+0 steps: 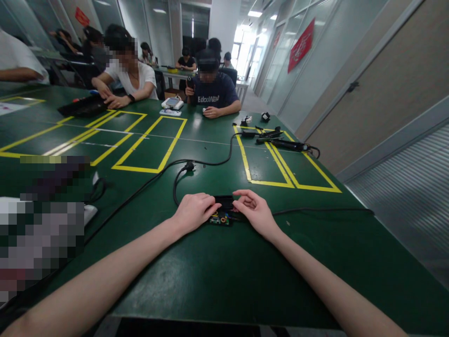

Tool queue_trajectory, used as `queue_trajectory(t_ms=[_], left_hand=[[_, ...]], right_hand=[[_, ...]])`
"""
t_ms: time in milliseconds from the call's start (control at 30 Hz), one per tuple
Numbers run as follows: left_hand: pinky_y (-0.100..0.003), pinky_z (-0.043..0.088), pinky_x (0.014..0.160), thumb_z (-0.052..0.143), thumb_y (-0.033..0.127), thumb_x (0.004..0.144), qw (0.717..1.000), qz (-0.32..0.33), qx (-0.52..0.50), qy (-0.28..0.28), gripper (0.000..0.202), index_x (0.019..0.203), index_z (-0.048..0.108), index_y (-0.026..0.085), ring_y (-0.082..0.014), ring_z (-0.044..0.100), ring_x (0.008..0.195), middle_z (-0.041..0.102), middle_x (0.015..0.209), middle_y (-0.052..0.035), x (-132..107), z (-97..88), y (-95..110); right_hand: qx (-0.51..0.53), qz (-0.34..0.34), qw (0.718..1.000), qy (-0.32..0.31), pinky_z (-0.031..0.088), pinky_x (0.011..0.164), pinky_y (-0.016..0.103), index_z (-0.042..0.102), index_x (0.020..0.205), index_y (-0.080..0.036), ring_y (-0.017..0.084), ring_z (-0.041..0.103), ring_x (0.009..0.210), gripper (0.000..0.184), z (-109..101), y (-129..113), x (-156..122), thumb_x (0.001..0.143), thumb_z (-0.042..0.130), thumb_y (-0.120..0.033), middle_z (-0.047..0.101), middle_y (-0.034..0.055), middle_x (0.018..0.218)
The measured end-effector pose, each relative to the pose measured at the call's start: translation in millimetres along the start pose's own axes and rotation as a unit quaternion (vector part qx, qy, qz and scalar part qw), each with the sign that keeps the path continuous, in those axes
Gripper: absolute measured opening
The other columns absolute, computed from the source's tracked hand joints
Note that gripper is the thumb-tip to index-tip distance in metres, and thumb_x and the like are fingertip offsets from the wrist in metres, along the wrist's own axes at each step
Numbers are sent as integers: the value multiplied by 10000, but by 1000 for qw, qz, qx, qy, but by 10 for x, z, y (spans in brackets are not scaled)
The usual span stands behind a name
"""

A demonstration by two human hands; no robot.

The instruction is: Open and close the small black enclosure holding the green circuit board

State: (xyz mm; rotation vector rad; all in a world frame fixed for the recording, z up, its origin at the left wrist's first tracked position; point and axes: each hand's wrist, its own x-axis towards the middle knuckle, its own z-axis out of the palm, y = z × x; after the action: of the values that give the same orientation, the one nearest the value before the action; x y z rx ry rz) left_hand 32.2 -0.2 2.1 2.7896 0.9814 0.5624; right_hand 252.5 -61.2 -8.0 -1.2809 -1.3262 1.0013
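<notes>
A black plastic power adapter case [224, 202] lies opened in front of me, its shallow inside facing up. Along its near side a green circuit board [220, 219] with small components shows. My left hand [195, 211] is closed around the left end of the case, the thumb reaching over it near the board. At the right end, the bent fingers and thumb of my right hand [255, 211] grip the edge. A black cord with a plug [189, 166] curves out from behind my left hand. Another black cable [322, 210] runs off to the right.
Yellow tape rectangles [159, 170] mark the green table [196, 281]. A long black cable [136, 190] crosses it diagonally. Black tools [287, 144] lie at the far right. Two people sit across, one handling a black tray [82, 106]. Blurred items cover the left side.
</notes>
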Motion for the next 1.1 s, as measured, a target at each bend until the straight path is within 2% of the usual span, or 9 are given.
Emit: queue_trajectory(t_ms=[67, 167, 267, 367, 467, 600, 700, 833, 1100], left_hand=[[-251, 421, 651, 454, 375, 1082, 1000, 7, 3, 2, 396, 821, 682, 184, -170, 633, 725, 683, 749, -43, -2, 6, -3], [-249, 419, 653, 454, 379, 1083, 1000, 9, 7, 3, 402, 812, 680, 184, -172, 637, 730, 687, 751, -46, -3, 10, -7], [-248, 413, 651, 470, 372, 1077, 1000, 5, 10, 1, 389, 803, 671, 182, -173, 643, 738, 692, 766, -46, -2, 2, -2], [-253, 404, 643, 508, 358, 1059, 1000, -12, 4, -3, 330, 816, 649, 186, -179, 657, 742, 690, 771, -36, 0, -19, 24], [-255, 392, 615, 569, 362, 1022, 997, -71, -10, 14, 201, 922, 616, 194, -175, 654, 676, 675, 745, -5, 0, -51, 65], [-263, 423, 634, 529, 357, 1031, 991, -127, -10, 52, 162, 1033, 566, 199, -185, 686, 705, 706, 815, -10, 8, -95, 102], [-277, 451, 675, 415, 336, 1080, 992, -114, 21, 40, 217, 1037, 574, 194, -208, 716, 792, 733, 866, -41, 21, -116, 103], [-283, 456, 673, 308, 319, 1109, 993, -101, 61, 10, 344, 985, 602, 190, -216, 718, 776, 733, 823, -57, 31, -115, 83], [-284, 437, 641, 275, 281, 1106, 993, -114, 6, 30, 361, 979, 602, 197, -217, 726, 728, 725, 773, -35, 17, -76, 60]], right_hand=[[-1, 17, 1000, -12, 600, 746, 338, 701, 1112, -194, 166, 667, 696, 484, -7, 11, 13, 786, 809, -535, 630, -25, 704], [-23, 24, 999, -33, 578, 686, 317, 731, 953, -184, 155, 638, 675, 389, -2, 25, 18, 754, 829, -504, 644, -8, 729], [-11, 12, 1000, -19, 577, 694, 305, 685, 849, -193, 152, 641, 696, 316, 14, 29, 12, 717, 854, -426, 642, -7, 742], [15, 16, 1000, -7, 594, 743, 313, 676, 1012, -209, 160, 677, 750, 380, 21, 17, 7, 692, 851, -317, 678, -4, 817], [6, 21, 1000, -21, 603, 777, 333, 680, 1166, -207, 167, 688, 771, 483, 17, 0, 8, 705, 812, -264, 707, 2, 837], [-11, -1, 998, -54, 603, 822, 342, 715, 1145, -203, 183, 706, 851, 422, 9, -13, 2, 728, 779, -228, 748, 32, 921], [-15, -21, 998, -63, 606, 834, 337, 718, 1143, -215, 182, 717, 878, 385, 14, -1, -13, 762, 759, -235, 756, 31, 951], [-17, -29, 998, -49, 621, 802, 323, 721, 1138, -217, 176, 731, 829, 368, 33, 33, -25, 773, 758, -255, 752, 18, 893], [-34, -54, 997, -33, 643, 848, 344, 722, 1145, -226, 185, 746, 866, 343, 71, 51, -29, 803, 741, -240, 765, 35, 997]])
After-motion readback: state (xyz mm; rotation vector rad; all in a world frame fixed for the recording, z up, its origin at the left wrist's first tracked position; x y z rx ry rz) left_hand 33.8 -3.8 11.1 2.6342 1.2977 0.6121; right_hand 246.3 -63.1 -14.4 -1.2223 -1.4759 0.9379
